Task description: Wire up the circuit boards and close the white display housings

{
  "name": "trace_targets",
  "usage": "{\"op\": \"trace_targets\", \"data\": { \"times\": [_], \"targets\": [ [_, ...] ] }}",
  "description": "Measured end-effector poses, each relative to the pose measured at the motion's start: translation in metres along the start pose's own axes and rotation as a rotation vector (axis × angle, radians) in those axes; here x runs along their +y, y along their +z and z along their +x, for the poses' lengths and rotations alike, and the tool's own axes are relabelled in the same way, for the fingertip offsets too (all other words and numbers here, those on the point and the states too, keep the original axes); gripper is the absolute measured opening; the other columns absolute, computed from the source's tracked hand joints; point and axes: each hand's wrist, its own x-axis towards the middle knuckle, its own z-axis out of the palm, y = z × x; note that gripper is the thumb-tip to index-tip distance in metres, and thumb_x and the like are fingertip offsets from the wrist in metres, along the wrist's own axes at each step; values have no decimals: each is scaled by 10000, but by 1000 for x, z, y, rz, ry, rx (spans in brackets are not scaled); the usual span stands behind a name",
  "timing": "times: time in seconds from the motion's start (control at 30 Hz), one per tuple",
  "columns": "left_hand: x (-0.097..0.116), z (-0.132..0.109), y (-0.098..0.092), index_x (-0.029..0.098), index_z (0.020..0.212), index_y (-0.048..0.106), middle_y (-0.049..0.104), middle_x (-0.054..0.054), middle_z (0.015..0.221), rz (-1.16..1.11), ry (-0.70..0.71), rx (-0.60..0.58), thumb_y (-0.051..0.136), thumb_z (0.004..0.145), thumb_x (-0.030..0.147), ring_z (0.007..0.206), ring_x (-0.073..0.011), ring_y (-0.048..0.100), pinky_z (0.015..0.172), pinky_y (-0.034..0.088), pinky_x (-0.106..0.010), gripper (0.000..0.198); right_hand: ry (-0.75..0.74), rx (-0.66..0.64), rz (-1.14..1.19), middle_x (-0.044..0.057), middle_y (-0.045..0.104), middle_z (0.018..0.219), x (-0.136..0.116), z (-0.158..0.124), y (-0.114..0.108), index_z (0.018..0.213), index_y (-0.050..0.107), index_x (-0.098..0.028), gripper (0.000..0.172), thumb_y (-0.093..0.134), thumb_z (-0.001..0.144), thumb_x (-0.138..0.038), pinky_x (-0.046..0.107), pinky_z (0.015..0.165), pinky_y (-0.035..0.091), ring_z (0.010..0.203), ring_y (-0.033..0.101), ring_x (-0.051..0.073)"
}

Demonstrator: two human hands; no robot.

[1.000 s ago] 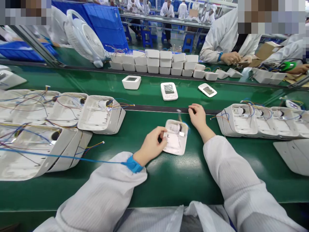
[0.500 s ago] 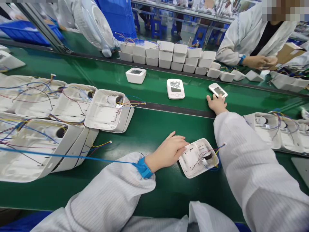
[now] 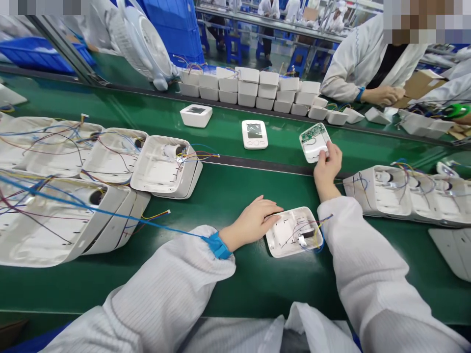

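Observation:
A white plastic back housing (image 3: 286,236) lies open-side up in front of me, with thin coloured wires and a small cylindrical part inside. My left hand (image 3: 253,221) holds its left corner, thumb at the rim and fingers along the far edge. Farther off to the right, my right hand (image 3: 328,166) grips a white front cover (image 3: 312,148) by its lower right edge. The cover is tilted up, so its inner side with a green circuit board shows. A white device with a display (image 3: 254,135) lies on the green belt, and another display device (image 3: 196,115) is to its left.
Open housings with wires (image 3: 162,166) stand in rows at the left; more housings (image 3: 392,196) are at the right. Stacked white shells (image 3: 248,88) line the far edge near a fan (image 3: 147,44). A co-worker's hands (image 3: 386,94) are across the line. A blue cord runs to my left wrist.
My right hand has picked up the front cover from the belt and turned it to show its circuit board. My left hand stays at the housing, which has turned slightly. The view has shifted a little.

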Motion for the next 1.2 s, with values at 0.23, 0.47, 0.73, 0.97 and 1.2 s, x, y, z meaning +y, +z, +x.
{"op": "trace_targets", "data": {
  "times": [0.23,0.47,0.73,0.97,1.2],
  "targets": [
    [-2,-5,-1,180,1324,566,583,-144,1389,-318,-97,266,587,867,575,1291,-295,535,1138,391,-466,604,239,-585,717,83,699,1231,-84,-80,-65,1241,673,-246,482,711,819,-476,438,859,599,1016,695,243],
    [12,-9,5,187,1371,516,611,-120,1365,-1068,-229,305,586,819,635,1361,-331,485,1165,367,-498,715,269,-641,612,67,743,1135,-82,-101,-136,1049,756,-267,359,523,962,-526,411,894,589,1025,718,240],
    [28,-2,-14,212,1222,604,587,-137,1393,-1432,-450,249,236,830,813,1181,-388,624,881,550,-616,806,59,-743,323,34,746,1133,-81,-111,-179,1078,755,-335,239,627,913,-451,467,944,572,1074,700,276],
    [28,-4,-8,173,1169,629,688,-159,1220,-1384,-410,192,280,849,720,1030,-366,685,839,559,-570,723,-260,-1237,438,18,758,1013,-125,-77,-141,1075,745,-262,301,459,1005,-328,298,799,566,932,711,180],
    [25,-9,-1,144,1172,638,720,-140,1146,-1304,-327,196,488,803,521,1074,-366,669,900,545,-525,549,-127,-961,444,-8,749,808,-122,-104,-120,860,767,-261,97,682,873,-307,265,634,539,713,697,156]
  ]
}}
